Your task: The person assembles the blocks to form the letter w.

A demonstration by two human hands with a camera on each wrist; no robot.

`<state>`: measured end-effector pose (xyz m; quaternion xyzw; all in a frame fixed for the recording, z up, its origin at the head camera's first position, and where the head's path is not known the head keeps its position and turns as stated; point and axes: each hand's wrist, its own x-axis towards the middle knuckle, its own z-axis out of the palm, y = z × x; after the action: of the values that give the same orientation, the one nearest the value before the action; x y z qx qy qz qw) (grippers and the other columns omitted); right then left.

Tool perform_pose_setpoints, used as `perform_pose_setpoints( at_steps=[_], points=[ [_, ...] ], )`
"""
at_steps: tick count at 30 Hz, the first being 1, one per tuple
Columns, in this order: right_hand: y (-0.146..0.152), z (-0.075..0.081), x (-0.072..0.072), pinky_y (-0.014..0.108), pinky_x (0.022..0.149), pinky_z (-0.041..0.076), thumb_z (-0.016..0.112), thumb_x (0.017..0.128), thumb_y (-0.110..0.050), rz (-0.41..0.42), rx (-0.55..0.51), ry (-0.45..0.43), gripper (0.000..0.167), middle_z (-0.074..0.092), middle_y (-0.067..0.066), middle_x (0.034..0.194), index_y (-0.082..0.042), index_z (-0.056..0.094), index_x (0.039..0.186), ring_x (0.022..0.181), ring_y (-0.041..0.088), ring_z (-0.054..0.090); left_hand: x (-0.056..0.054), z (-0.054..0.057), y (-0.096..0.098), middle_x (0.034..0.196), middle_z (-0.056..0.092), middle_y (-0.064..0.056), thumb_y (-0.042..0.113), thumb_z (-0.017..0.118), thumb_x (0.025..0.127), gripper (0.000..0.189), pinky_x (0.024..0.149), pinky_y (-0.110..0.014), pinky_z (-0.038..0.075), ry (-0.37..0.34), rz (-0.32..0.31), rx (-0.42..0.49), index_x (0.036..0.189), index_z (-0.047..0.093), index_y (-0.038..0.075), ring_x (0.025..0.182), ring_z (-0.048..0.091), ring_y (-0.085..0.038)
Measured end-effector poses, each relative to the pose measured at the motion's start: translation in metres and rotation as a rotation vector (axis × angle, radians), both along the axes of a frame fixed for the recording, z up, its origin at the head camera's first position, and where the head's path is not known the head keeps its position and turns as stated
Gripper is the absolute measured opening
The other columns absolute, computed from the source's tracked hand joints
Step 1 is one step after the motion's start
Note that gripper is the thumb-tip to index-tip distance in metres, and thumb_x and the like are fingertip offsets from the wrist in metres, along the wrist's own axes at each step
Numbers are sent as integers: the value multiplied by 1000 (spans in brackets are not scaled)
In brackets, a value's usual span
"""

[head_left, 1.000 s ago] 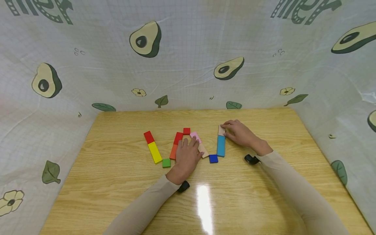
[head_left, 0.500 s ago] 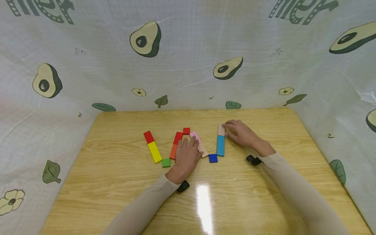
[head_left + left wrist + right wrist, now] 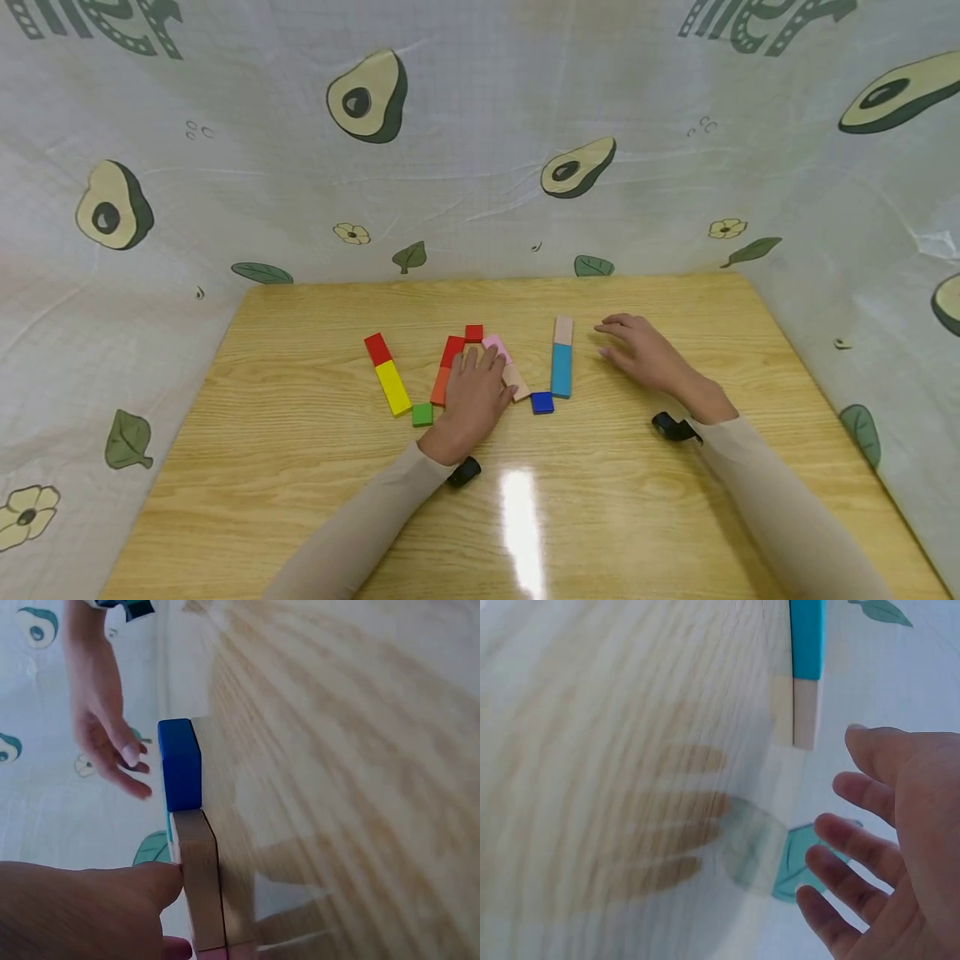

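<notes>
My left hand lies over the middle of a zigzag of flat wooden blocks. Its fingers reach the pink block and the orange block, while the thumb touches the side of the natural-wood block. Part of the orange block is hidden under this hand. My right hand hovers to the right of the light beige block, apart from it, with fingers spread and nothing held. That beige block stands end to end with the light blue block. A dark blue square block sits by its lower end.
To the left, a red block meets a yellow block, with a green square at its foot. Another red block and a red square lie near the zigzag's middle. A patterned sheet surrounds the wooden table.
My right hand has let go of the light beige block and moved away to the right. The left hand stays in place over the middle blocks.
</notes>
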<state>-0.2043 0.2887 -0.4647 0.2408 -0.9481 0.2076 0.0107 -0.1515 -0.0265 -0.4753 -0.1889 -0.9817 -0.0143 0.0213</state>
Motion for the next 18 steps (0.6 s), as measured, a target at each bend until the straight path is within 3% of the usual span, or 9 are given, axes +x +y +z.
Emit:
perform_pose_setpoints(
  at_steps=[4, 9, 18],
  points=[
    [7, 2, 8, 68, 112, 38, 67, 105, -13, -12, -12, 6, 41, 55, 31, 146, 7, 63, 141, 135, 52, 48, 2, 2, -5, 161, 47, -13, 45, 67, 104, 53, 118, -51, 38, 28, -13, 55, 141, 61, 8, 140, 45, -35],
    [22, 4, 18, 71, 109, 37, 68, 104, -10, -35, -48, 20, 41, 55, 33, 144, 8, 62, 140, 133, 55, 48, 4, 5, -17, 163, 44, -16, 42, 68, 104, 59, 120, -56, 33, -18, 3, 165, 148, 56, 5, 143, 42, -38],
    [53, 4, 31, 73, 104, 36, 70, 102, -8, -84, -65, 49, 43, 53, 36, 141, 11, 61, 139, 129, 58, 48, 0, 26, -76, 162, 43, -20, 36, 68, 104, 60, 121, -61, 29, -17, 104, 355, 150, 53, 1, 146, 39, -45]
  ],
)
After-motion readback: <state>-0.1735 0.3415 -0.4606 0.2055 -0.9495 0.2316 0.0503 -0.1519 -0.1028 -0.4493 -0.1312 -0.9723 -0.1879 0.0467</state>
